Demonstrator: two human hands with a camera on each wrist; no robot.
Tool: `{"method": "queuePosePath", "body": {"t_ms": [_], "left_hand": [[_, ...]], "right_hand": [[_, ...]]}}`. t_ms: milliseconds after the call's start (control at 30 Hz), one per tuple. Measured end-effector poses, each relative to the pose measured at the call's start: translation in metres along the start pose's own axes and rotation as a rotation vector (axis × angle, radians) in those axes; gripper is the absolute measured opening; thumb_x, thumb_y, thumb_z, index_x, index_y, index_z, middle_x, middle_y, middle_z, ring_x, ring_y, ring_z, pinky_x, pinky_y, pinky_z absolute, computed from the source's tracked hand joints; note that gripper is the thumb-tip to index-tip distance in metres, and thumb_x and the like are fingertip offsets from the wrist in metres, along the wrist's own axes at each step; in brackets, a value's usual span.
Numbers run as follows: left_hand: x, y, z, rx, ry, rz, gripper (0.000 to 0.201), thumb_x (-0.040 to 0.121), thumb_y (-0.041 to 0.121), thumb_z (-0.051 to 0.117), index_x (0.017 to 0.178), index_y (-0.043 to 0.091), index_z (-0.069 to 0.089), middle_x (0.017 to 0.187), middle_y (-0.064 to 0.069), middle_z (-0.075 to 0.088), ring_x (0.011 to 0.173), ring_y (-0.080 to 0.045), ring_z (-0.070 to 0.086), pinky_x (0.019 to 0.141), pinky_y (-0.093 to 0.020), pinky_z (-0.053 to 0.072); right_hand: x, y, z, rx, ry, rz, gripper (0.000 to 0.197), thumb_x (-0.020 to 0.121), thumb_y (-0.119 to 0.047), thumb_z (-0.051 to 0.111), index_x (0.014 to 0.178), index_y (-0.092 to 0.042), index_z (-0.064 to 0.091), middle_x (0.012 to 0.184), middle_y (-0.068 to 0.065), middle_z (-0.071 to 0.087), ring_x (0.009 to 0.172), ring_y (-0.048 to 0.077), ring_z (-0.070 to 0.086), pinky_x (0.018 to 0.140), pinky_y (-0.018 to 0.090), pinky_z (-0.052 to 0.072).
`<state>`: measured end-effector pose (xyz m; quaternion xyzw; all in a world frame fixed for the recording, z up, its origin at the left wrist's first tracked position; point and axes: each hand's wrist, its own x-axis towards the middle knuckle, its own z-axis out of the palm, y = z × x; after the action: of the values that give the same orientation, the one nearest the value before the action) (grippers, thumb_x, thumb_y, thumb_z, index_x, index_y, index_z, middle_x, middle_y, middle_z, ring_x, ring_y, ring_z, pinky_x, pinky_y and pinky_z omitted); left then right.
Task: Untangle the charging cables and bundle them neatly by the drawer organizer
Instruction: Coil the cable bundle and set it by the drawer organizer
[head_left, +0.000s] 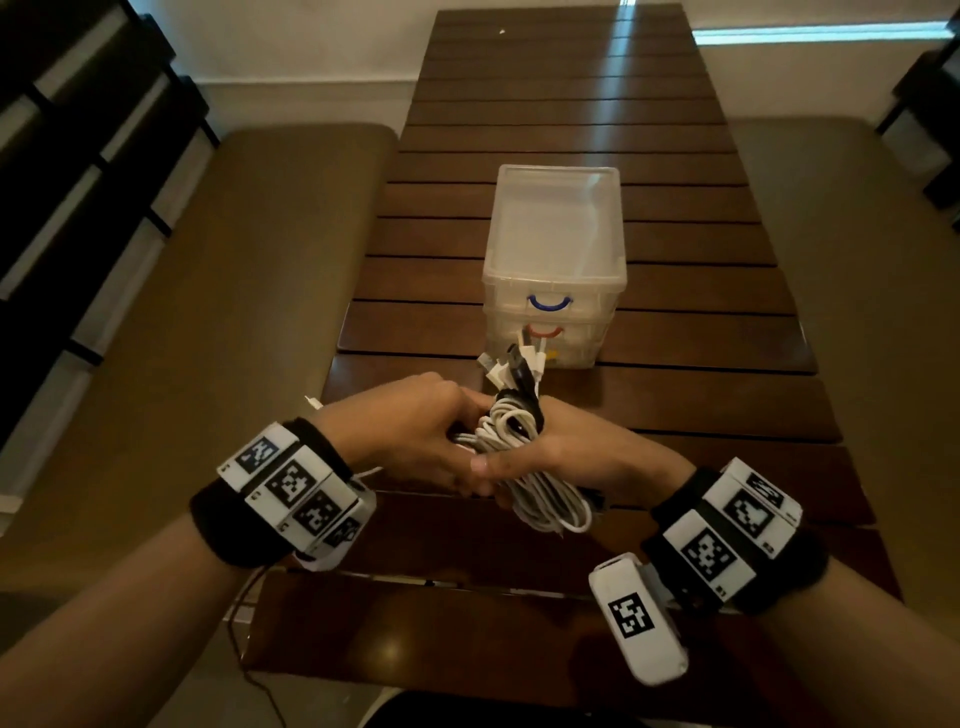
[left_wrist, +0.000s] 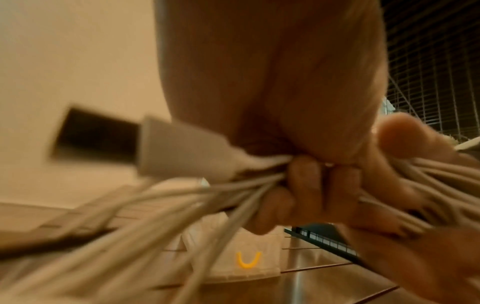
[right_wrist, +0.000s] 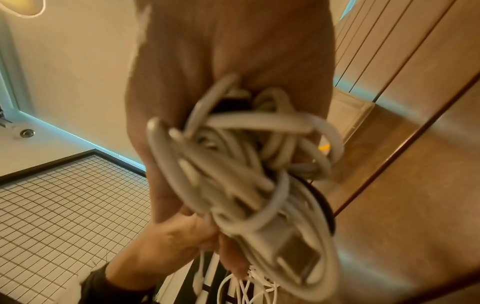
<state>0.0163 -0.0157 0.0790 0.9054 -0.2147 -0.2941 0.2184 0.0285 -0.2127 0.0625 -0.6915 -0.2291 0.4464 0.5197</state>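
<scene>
**Both hands clamped on the cable bundle in front of the drawer box**

The cables (head_left: 524, 457) form one thick bunch of white cords with a black cord among them, held above the bench (head_left: 675, 405) on the near side of the drawer box (head_left: 555, 270). The left hand (head_left: 410, 431) closes its grip on the bunch from the left; in the left wrist view its fingers (left_wrist: 306, 185) curl tightly round several white strands, and a white plug with a dark metal end (left_wrist: 145, 148) sticks out beside them (this view is blurred). The right hand (head_left: 576, 457) closes its grip on the same bunch from the right, thumb laid over the cords and touching the left hand's fingers. In the right wrist view the looped cords (right_wrist: 246, 174) fill the palm, with a flat plug (right_wrist: 293, 248) lying at the low end of the coil.

A cluster of plug ends (head_left: 514, 364) fans up out of the bunch toward the drawer box, just short of its front. Loops of white cord (head_left: 550, 509) hang out of the right hand on the side away from the box.

The drawer box is clear plastic, standing upright at the middle of the bench, with a blue handle (head_left: 549, 303) on its top drawer, a red one below it and a yellow one at the bottom, partly hidden by the plugs. Padded seats (head_left: 234, 260) run along both sides of the bench.
</scene>
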Motion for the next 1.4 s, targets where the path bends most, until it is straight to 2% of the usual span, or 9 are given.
{"method": "queuePosePath", "body": {"t_ms": [100, 300, 467, 700, 933, 1033, 1133, 1233, 1400], "left_hand": [[-0.001, -0.008, -0.008, 0.058, -0.014, -0.066, 0.039, 0.067, 0.064, 0.073, 0.08, 0.028, 0.07, 0.065, 0.008, 0.065, 0.057, -0.008, 0.056, 0.057, -0.036, 0.046], [-0.001, -0.019, -0.004, -0.016, 0.082, -0.148, 0.033, 0.07, 0.05, 0.078, 0.063, 0.021, 0.065, 0.058, 0.002, 0.058, 0.051, -0.009, 0.046, 0.052, -0.033, 0.037], [-0.003, -0.028, -0.001, 0.01, 0.077, -0.209, 0.031, 0.075, 0.056, 0.072, 0.073, 0.025, 0.07, 0.067, 0.001, 0.066, 0.061, -0.016, 0.059, 0.054, -0.03, 0.041], [-0.032, -0.093, 0.02, -0.034, -0.068, -0.538, 0.024, 0.081, 0.051, 0.071, 0.08, 0.028, 0.065, 0.075, 0.006, 0.069, 0.067, -0.006, 0.063, 0.059, -0.023, 0.044], [-0.06, -0.099, -0.008, -0.029, 0.054, -0.603, 0.018, 0.077, 0.05, 0.075, 0.076, 0.032, 0.071, 0.06, 0.009, 0.065, 0.056, -0.007, 0.059, 0.051, -0.02, 0.042], [-0.063, -0.09, -0.017, 0.055, 0.137, -0.555, 0.024, 0.072, 0.059, 0.074, 0.078, 0.036, 0.068, 0.072, 0.009, 0.068, 0.068, -0.008, 0.062, 0.06, -0.027, 0.049], [-0.056, -0.086, -0.011, 0.165, 0.059, -0.547, 0.051, 0.071, 0.061, 0.073, 0.113, 0.036, 0.062, 0.105, 0.009, 0.067, 0.093, -0.008, 0.062, 0.076, -0.026, 0.049], [-0.049, -0.069, 0.0, 0.09, -0.025, -0.502, 0.105, 0.07, 0.06, 0.073, 0.153, 0.038, 0.011, 0.158, 0.005, 0.021, 0.138, -0.019, 0.034, 0.107, -0.035, 0.036], [-0.018, -0.006, 0.024, 0.074, 0.122, -0.101, 0.1, 0.077, 0.068, 0.057, 0.152, 0.039, -0.003, 0.153, 0.027, -0.012, 0.143, 0.0, -0.007, 0.121, -0.034, 0.004]], "right_hand": [[-0.001, -0.007, -0.003, -0.011, 0.019, 0.065, 0.029, 0.087, -0.023, 0.074, 0.106, -0.002, 0.069, 0.092, 0.013, 0.075, 0.079, 0.024, 0.069, 0.077, 0.038, 0.057], [0.007, -0.002, 0.003, -0.173, 0.158, 0.093, 0.02, 0.075, -0.029, 0.082, 0.082, -0.016, 0.069, 0.075, 0.0, 0.071, 0.069, 0.015, 0.067, 0.075, 0.041, 0.056], [0.009, 0.0, 0.004, -0.218, 0.165, 0.099, 0.019, 0.078, -0.023, 0.081, 0.079, -0.018, 0.063, 0.076, 0.001, 0.071, 0.068, 0.014, 0.068, 0.07, 0.034, 0.056], [0.001, 0.008, 0.001, -0.276, 0.222, 0.164, 0.027, 0.082, -0.013, 0.072, 0.082, 0.011, 0.059, 0.069, 0.023, 0.069, 0.057, 0.032, 0.066, 0.066, 0.038, 0.057], [0.006, 0.004, 0.009, -0.32, 0.312, 0.158, 0.018, 0.08, -0.01, 0.073, 0.073, -0.012, 0.056, 0.064, 0.008, 0.063, 0.049, 0.018, 0.057, 0.063, 0.047, 0.057], [0.002, -0.001, 0.004, -0.329, 0.349, 0.147, 0.017, 0.081, -0.01, 0.074, 0.079, -0.006, 0.057, 0.07, 0.008, 0.061, 0.056, 0.016, 0.055, 0.067, 0.047, 0.055], [-0.003, -0.003, 0.0, -0.345, 0.338, 0.155, 0.018, 0.082, -0.011, 0.073, 0.084, -0.002, 0.058, 0.071, 0.007, 0.061, 0.054, 0.014, 0.054, 0.063, 0.04, 0.054], [-0.008, -0.004, -0.003, -0.387, 0.308, 0.173, 0.018, 0.082, -0.011, 0.073, 0.088, -0.004, 0.057, 0.076, 0.009, 0.062, 0.057, 0.013, 0.056, 0.058, 0.029, 0.052], [-0.012, 0.003, -0.006, -0.355, 0.325, 0.147, 0.015, 0.08, -0.01, 0.074, 0.086, -0.011, 0.06, 0.075, 0.006, 0.066, 0.053, 0.009, 0.058, 0.055, 0.029, 0.051]]}}
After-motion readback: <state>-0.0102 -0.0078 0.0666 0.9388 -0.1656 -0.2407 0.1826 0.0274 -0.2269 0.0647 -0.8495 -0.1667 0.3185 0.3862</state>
